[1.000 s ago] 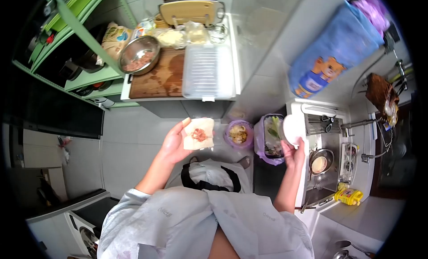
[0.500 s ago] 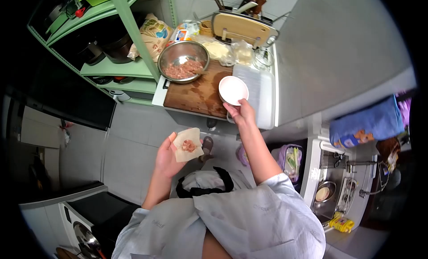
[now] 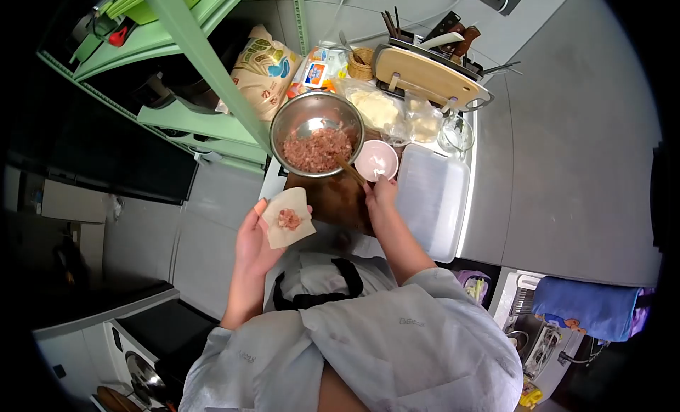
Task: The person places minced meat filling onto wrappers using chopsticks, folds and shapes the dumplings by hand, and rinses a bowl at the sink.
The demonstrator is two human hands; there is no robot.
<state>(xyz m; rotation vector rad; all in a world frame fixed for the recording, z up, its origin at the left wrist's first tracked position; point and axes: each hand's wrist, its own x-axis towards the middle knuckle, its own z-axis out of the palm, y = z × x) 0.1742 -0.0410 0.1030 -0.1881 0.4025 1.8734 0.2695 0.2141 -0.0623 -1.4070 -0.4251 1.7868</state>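
My left hand [image 3: 256, 235] holds a square wonton wrapper [image 3: 301, 231] with a lump of minced meat [image 3: 289, 218] at its middle. The wrapper lies spread across the fingers, with the thumb on its edge. At the wooden board, my right hand [image 3: 383, 194] grips the near rim of a small pale pink bowl [image 3: 371, 159]. To the left of it stands a steel mixing bowl [image 3: 278, 139] of minced meat [image 3: 315, 150]. Wooden chopsticks [image 3: 348, 170] lean out of the meat, their ends close to my right fingers; whether they touch is unclear.
Right of the cutting board [image 3: 329, 203] is a translucent plastic tray [image 3: 433, 199]. Behind stand bagged wrappers [image 3: 375, 109], a glass jar [image 3: 455, 136] and a knife rack with a board [image 3: 425, 75]. A green shelf [image 3: 205, 125] borders the left; a grey panel rises at right.
The small bowl has come down beside the steel bowl, my right hand still at its rim. My body and view have moved nearer the counter. The left hand keeps the wrapper spread.
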